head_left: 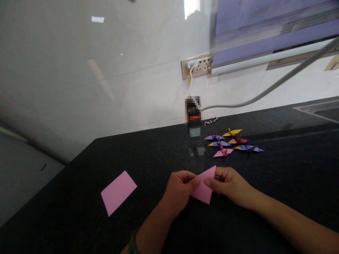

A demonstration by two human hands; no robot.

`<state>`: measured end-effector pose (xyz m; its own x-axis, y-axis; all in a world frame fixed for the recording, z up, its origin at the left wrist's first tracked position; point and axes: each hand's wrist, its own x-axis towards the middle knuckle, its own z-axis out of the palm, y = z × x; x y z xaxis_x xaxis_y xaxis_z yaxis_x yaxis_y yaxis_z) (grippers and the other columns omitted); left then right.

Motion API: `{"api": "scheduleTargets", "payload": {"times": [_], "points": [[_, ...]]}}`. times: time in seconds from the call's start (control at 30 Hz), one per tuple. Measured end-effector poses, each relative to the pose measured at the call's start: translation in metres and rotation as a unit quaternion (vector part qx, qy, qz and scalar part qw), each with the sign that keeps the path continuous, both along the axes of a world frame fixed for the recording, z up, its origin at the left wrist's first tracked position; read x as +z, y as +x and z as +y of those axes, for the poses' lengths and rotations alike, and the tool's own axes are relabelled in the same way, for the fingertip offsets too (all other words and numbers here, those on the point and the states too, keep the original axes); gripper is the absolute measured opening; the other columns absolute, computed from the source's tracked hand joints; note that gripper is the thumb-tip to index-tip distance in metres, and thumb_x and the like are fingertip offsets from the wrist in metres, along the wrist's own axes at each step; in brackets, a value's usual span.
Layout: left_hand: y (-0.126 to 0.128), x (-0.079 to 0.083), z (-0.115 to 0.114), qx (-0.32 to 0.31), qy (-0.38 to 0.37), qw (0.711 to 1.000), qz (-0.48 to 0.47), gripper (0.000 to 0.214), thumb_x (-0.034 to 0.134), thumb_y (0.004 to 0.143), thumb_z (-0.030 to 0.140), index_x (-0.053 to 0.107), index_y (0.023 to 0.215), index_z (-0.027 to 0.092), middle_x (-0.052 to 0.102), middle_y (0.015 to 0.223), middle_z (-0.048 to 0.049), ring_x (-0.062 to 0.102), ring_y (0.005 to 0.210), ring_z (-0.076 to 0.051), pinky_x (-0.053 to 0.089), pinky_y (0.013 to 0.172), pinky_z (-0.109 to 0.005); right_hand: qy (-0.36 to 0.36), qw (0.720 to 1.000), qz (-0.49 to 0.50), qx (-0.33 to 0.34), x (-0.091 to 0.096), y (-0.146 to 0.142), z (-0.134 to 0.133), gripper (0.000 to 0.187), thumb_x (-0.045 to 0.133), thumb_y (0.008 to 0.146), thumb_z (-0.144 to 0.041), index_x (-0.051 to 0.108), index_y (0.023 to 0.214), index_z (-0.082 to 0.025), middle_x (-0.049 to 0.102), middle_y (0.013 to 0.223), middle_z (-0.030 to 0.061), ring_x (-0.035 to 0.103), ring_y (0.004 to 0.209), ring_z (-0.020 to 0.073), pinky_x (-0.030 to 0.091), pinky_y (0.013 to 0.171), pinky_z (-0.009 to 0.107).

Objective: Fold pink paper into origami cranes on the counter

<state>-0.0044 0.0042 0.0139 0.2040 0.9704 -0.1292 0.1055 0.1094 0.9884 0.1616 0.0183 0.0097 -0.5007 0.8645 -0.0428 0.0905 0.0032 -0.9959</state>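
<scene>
Between both hands is a sheet of pink paper (203, 194), held above the dark counter with one corner pointing up. My left hand (181, 190) pinches its left side, thumb on the front face and fingers behind. From the other side my right hand (229, 185) grips the paper, its thumb also on the front and its fingertips partly hidden. To the left, a second piece of pink paper (118, 193) lies flat on the counter. Beyond my hands sits a group of folded paper cranes, among them a pink crane (223, 152) and a yellow crane (232, 132).
A black speckled counter (79, 176) runs back to a tiled wall. Against the wall stands a blurred-out box (193, 111), near a beaded strand (211, 121). A white cable drops from the wall socket (200, 66); a grey hose (265, 92) arches to the right.
</scene>
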Motion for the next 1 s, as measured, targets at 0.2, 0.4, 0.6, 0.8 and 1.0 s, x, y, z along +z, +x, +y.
{"api": "scheduleTargets", "payload": {"times": [0.2,0.4,0.6,0.8,1.0], "points": [[-0.005,0.001,0.002,0.019,0.016,1.0,0.006,0.022,0.057,0.07,0.031,0.061,0.067,0.01,0.055,0.059,-0.0018,0.044,0.052,-0.009,0.033,0.05,-0.022,0.028,0.998,-0.048,-0.034,-0.002,0.009,0.008,0.023,0.055,0.072,-0.035,0.052,0.061,-0.015,0.049,0.053,-0.0027,0.043,0.047,0.0079,0.032,0.044,0.02],[0.0,0.001,-0.002,-0.016,0.044,0.997,0.063,0.022,0.054,0.071,0.033,0.062,0.067,0.012,0.054,0.058,-0.0018,0.045,0.053,-0.011,0.033,0.049,-0.022,0.144,0.981,-0.078,-0.104,0.003,0.009,0.006,0.025,0.055,0.072,-0.034,0.053,0.092,-0.019,0.055,0.081,0.0023,0.051,0.068,0.0134,0.041,0.057,0.023],[0.004,-0.001,-0.006,-0.032,0.068,0.994,0.08,0.022,0.053,0.071,0.034,0.063,0.068,0.014,0.057,0.061,-0.0031,0.048,0.056,-0.013,0.035,0.05,-0.023,0.202,0.971,-0.123,-0.043,0.007,0.002,-0.001,0.019,0.051,0.076,-0.029,0.056,0.063,-0.016,0.053,0.063,0.001,0.05,0.06,0.0119,0.039,0.056,0.023],[0.0,0.006,-0.003,-0.02,0.044,0.998,0.046,0.018,0.058,0.068,0.029,0.065,0.064,0.013,0.056,0.056,-0.0019,0.046,0.052,-0.011,0.033,0.049,-0.022,0.1,0.988,-0.1,-0.064,0.009,0.016,0.009,0.021,0.056,0.072,-0.033,0.057,0.06,-0.015,0.052,0.061,-0.0003,0.046,0.054,0.0104,0.036,0.05,0.022],[-0.006,0.007,0.001,0.021,0.017,1.0,-0.007,0.016,0.061,0.066,0.028,0.066,0.065,0.012,0.057,0.058,-0.0017,0.046,0.054,-0.01,0.033,0.052,-0.022,0.071,0.981,-0.012,-0.178,0.01,0.031,0.02,0.025,0.054,0.073,-0.038,0.051,0.059,-0.017,0.046,0.057,-0.0023,0.043,0.053,0.0096,0.036,0.05,0.022]]}}
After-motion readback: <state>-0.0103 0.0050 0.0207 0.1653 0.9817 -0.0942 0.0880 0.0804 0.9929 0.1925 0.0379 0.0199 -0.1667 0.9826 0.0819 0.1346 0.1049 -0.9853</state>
